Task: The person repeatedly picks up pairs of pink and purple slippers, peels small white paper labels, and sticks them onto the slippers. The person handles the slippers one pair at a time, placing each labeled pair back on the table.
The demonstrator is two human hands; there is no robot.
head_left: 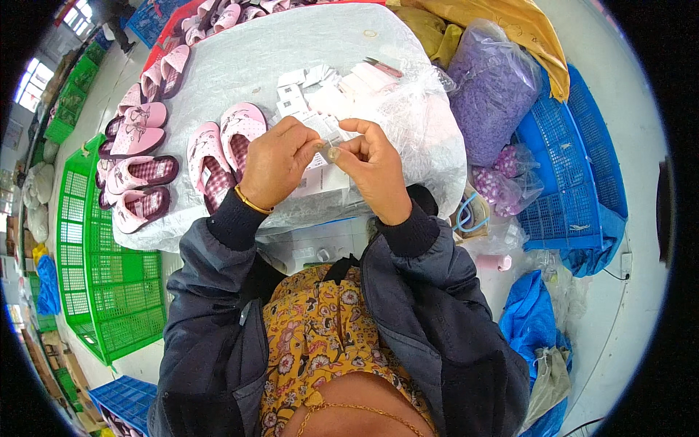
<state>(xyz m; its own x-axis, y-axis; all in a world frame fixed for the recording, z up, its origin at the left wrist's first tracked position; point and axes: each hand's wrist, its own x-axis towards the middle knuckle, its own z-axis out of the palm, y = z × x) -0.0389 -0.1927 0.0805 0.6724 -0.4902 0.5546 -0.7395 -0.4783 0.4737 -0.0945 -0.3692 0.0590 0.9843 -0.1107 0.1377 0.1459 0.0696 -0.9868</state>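
Observation:
Over the front half of the plastic-covered table (320,36), my left hand (273,164) and my right hand (375,171) meet with their fingertips nearly together. Both pinch a small white paper tag (333,137); how it is folded or fastened is too small to tell. Just left of my left hand lies a pair of pink slippers (205,149) with checked insoles. Beyond my fingers are loose white tags (291,98) and pale pink slips (366,81). A pair of snips (382,67) lies past them.
More pink slippers (138,131) line the table's left edge. A green basket (109,255) stands on the floor at left. To the right are a bag of purple pieces (495,87), blue baskets (561,167) and a blue sack (528,313).

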